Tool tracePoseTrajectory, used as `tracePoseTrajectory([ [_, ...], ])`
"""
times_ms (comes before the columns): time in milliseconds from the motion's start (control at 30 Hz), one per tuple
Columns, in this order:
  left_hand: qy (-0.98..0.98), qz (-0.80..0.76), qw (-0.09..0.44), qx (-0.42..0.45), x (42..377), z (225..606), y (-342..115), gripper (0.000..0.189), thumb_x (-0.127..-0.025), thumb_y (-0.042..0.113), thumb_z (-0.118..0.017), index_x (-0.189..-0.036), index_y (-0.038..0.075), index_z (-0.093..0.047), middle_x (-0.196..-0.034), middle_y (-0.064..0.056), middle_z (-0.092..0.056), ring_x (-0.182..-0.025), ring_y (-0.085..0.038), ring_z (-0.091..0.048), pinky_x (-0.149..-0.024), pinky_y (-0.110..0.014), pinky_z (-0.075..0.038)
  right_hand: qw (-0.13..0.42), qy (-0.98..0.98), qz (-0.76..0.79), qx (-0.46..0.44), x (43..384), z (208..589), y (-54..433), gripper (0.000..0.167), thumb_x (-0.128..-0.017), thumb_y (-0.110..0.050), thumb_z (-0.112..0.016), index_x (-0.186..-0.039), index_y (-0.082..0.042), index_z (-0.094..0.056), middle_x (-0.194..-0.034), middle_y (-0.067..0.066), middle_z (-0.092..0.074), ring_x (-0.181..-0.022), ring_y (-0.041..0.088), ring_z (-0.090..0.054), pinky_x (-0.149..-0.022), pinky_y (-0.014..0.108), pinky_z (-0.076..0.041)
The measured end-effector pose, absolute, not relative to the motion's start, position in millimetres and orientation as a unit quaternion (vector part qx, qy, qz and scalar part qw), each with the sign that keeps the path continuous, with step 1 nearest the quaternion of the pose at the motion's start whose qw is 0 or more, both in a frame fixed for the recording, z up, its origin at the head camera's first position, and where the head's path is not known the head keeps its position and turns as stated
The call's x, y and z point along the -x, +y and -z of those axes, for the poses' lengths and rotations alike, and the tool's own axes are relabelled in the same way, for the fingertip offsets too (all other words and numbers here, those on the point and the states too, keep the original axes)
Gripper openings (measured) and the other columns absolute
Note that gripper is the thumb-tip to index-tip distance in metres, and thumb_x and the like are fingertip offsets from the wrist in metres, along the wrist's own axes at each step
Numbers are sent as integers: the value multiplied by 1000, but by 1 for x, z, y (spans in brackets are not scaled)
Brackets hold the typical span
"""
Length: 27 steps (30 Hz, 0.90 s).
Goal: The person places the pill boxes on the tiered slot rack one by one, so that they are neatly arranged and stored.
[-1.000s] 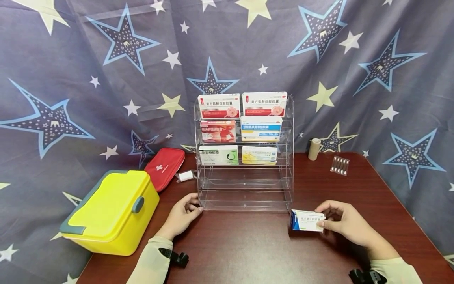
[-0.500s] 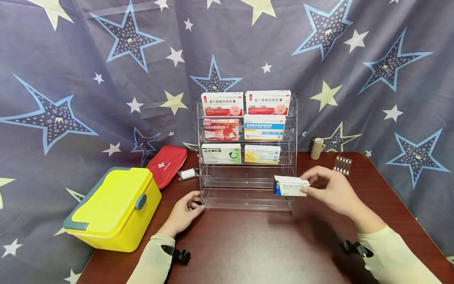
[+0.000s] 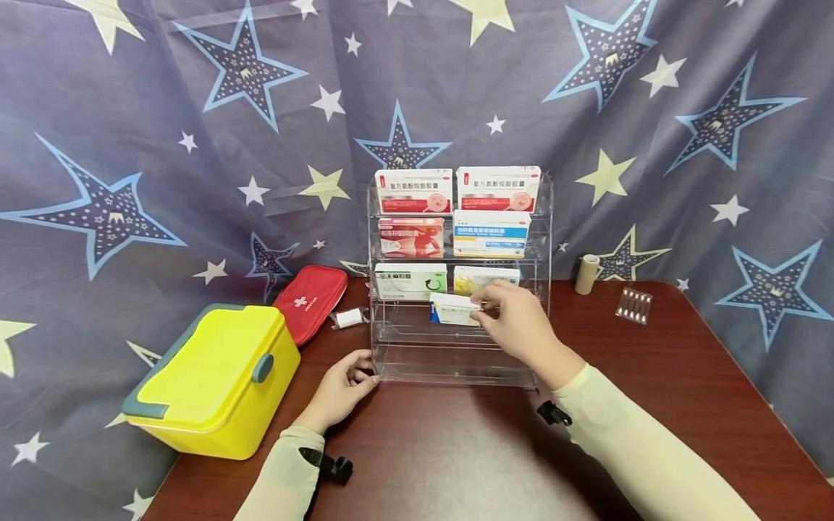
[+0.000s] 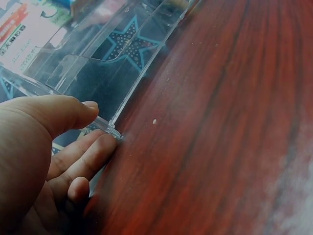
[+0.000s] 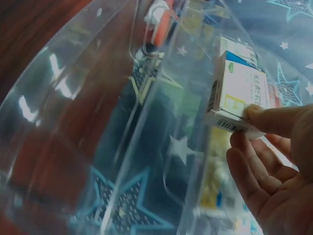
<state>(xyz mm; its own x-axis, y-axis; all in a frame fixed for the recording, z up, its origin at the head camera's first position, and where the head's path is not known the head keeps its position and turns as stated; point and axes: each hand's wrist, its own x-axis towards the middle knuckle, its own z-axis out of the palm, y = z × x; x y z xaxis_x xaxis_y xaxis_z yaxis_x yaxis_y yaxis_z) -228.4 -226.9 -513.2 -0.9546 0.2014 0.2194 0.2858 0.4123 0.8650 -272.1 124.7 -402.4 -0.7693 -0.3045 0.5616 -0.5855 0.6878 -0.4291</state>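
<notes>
A clear tiered display rack (image 3: 449, 367) stands on the table, with medicine boxes on its three upper tiers. At its lower left corner my left hand (image 3: 337, 392) pinches the side panel; the left wrist view has the thumb (image 4: 80, 113) on one face and fingers on the other. My right hand (image 3: 517, 322) pinches one end of a small white medicine box (image 3: 454, 311) with a blue end, held in front of the fourth tier. Behind it are a green-and-white box (image 3: 410, 282) and a partly hidden yellow-and-white box (image 3: 482, 275). In the right wrist view the held medicine box (image 5: 239, 90) appears tilted.
A yellow lidded case (image 3: 215, 369) stands at the left, with a red first-aid pouch (image 3: 310, 300) and a small white wrapped item (image 3: 348, 318) behind it. At the back right are a tan roll (image 3: 587, 275) and a swab pack (image 3: 633, 305).
My right hand has lifted the white medicine box from low at the right and carried it left and up to the rack. The left hand stays at the rack's corner.
</notes>
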Motion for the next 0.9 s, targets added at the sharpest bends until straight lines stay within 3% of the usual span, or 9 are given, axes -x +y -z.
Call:
tracePoseTrajectory([
  [333,-839,529,40,122,229,517,-227,44,-92,-4,-76,-133,-4,-62,-107,-18,-70,-83,-24,-69,-70,-26,-52,219,-894,-279,-273,284,417,81,21,-85,-11,-89,-103,-14,-78,-99,-3,-70,-84,12,-69,-76,30,-57],
  [900,-838,531,42,122,232,519,-226,44,-92,-4,-77,-133,-4,-62,-106,-14,-70,-83,-24,-69,-73,-28,-55,222,-891,-281,-279,285,430,46,22,-85,-12,-89,-105,-16,-78,-103,-3,-64,-87,11,-69,-77,32,-57],
])
